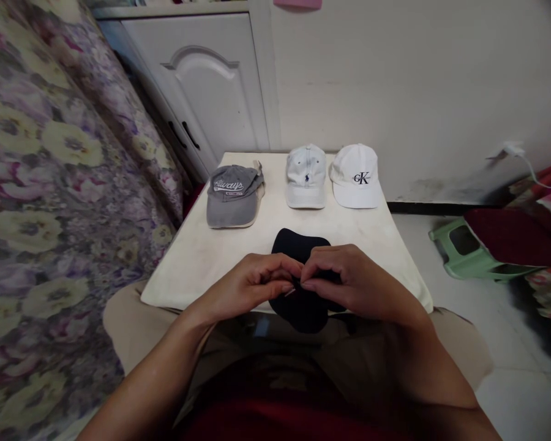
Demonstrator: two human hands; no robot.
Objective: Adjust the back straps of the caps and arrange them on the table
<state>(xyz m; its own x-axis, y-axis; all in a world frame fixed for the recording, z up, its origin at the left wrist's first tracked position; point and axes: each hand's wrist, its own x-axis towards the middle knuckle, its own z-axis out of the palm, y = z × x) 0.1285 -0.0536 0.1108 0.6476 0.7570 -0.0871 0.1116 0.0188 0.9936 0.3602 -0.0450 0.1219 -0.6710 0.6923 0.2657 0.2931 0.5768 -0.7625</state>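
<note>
Apparently light, soft and easily creased, the black cap (307,315) lay just below the frame's centre. The left hand (257,278) and right hand (356,278) pinched near its middle, fingertips close together; its brim, probably stiffer, promised a steadier hold.

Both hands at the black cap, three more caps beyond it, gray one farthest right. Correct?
Wrong side: the gray cap is farthest left, as the head view shows. Rest holds: left hand and right hand at the black cap; gray cap, pale cap and white cap beyond it.
</note>
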